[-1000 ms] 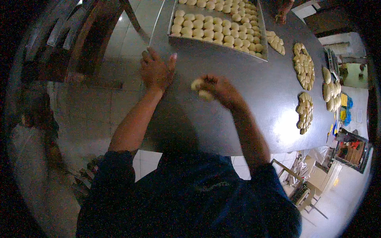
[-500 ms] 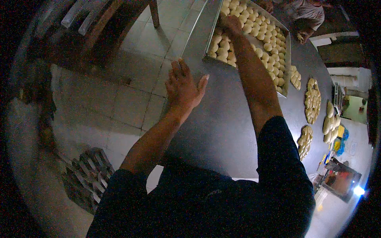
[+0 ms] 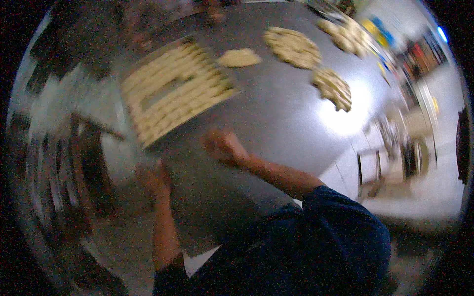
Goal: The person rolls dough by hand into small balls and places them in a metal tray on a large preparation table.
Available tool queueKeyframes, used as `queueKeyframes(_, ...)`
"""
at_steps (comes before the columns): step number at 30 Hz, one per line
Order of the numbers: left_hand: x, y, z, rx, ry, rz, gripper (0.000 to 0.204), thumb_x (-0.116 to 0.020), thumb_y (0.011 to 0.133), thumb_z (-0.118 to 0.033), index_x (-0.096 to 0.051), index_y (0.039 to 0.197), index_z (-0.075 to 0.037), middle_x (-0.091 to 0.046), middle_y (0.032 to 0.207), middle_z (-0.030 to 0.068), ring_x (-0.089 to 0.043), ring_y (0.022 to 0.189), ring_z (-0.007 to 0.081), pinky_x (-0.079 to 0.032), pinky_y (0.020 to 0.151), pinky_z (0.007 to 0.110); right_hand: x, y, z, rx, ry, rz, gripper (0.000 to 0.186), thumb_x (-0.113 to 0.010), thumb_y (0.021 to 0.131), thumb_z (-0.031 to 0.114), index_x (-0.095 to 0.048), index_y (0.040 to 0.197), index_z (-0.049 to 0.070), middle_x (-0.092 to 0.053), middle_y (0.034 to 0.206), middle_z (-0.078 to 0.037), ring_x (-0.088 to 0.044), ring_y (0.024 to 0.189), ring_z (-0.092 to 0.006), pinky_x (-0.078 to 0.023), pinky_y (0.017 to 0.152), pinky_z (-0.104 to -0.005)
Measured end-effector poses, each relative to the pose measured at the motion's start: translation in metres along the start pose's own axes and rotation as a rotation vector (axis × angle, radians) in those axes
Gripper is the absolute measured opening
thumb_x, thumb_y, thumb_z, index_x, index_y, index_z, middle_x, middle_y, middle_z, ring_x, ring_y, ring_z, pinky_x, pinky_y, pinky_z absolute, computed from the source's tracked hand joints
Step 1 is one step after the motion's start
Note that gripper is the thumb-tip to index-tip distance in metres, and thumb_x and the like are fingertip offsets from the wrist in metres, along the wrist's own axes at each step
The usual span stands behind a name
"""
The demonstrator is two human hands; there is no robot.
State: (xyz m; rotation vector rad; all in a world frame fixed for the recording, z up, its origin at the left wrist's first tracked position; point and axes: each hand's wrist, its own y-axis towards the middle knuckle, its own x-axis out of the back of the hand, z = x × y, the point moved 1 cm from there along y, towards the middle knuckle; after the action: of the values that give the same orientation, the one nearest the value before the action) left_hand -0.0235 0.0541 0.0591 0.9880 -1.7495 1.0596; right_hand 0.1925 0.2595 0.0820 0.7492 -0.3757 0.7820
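I see heavy blur. My right hand (image 3: 222, 146) hovers mid-frame over the grey tabletop (image 3: 286, 118); my left hand (image 3: 154, 178) sits at the table's lower-left edge. I cannot tell either grip. The tray (image 3: 173, 91) of dough pieces lies upper left, apart from both.

On the counter (image 3: 276, 123), a tray (image 3: 175, 91) filled with rows of dough pieces sits toward the far left. Just right of it, a lone dough patch (image 3: 239, 57); farther right, two dough clusters (image 3: 292, 47) (image 3: 334, 88) — one behind the other. Left hand (image 3: 154, 178) at the counter's near left edge, below the tray; right hand (image 3: 222, 146) over the counter's middle, near the tray's corner.
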Motion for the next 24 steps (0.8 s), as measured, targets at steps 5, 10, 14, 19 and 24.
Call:
queueKeyframes(5,-0.036,-0.074,-0.018,-0.165,0.266,-0.183,0.099,-0.045,0.097,-0.072,-0.024,0.160,0.000,-0.024,0.164,0.0271,-0.032,0.147,0.0447,-0.027,0.114,0.065,0.200,-0.154,-0.050,-0.223,-0.543,-0.100,0.022,-0.073,0.079,0.010,-0.070,0.101,0.010,-0.072,0.095,-0.009,-0.068,0.093,-0.0341,-0.052,0.086,-0.0478)
queueKeyframes(10,-0.091,-0.173,-0.096,-0.374,0.410,-0.128,0.096,-0.042,0.100,-0.069,-0.015,0.164,-0.004,-0.012,0.169,0.0267,-0.020,0.155,0.0446,-0.015,0.117,0.073,0.370,-0.263,-0.165,-0.712,-0.931,-0.771,0.023,-0.069,0.093,0.029,-0.073,0.099,0.006,-0.069,0.095,-0.016,-0.066,0.093,-0.0375,-0.052,0.082,-0.0479)
queueKeyframes(14,-0.081,-0.202,-0.128,-0.374,0.419,-0.104,0.095,-0.040,0.101,-0.069,-0.012,0.165,-0.005,-0.009,0.171,0.0239,-0.017,0.157,0.0405,-0.012,0.120,0.070,0.444,-0.269,-0.228,-1.013,-0.977,-0.917,0.043,-0.061,0.098,0.045,-0.074,0.099,0.004,-0.067,0.103,-0.023,-0.064,0.098,-0.0407,-0.052,0.085,-0.0529)
queueKeyframes(19,-0.094,-0.198,-0.135,-0.397,0.383,-0.126,0.097,-0.043,0.100,-0.069,-0.011,0.165,-0.005,-0.011,0.170,0.0254,-0.018,0.156,0.0420,-0.011,0.122,0.067,0.497,-0.224,-0.303,-1.066,-1.005,-0.745,0.036,-0.061,0.099,0.041,-0.074,0.105,0.008,-0.068,0.109,-0.022,-0.065,0.103,-0.0419,-0.054,0.087,-0.0536)
queueKeyframes(24,-0.084,-0.193,-0.109,-0.372,0.302,-0.173,0.092,-0.050,0.099,-0.065,-0.026,0.160,-0.001,-0.025,0.165,0.0279,-0.027,0.153,0.0415,-0.018,0.121,0.063,0.407,-0.218,-0.246,-0.825,0.222,-0.975,0.040,-0.072,0.092,0.042,-0.065,0.094,0.003,-0.064,0.085,-0.008,-0.058,0.073,-0.0169,-0.045,0.063,-0.0357)
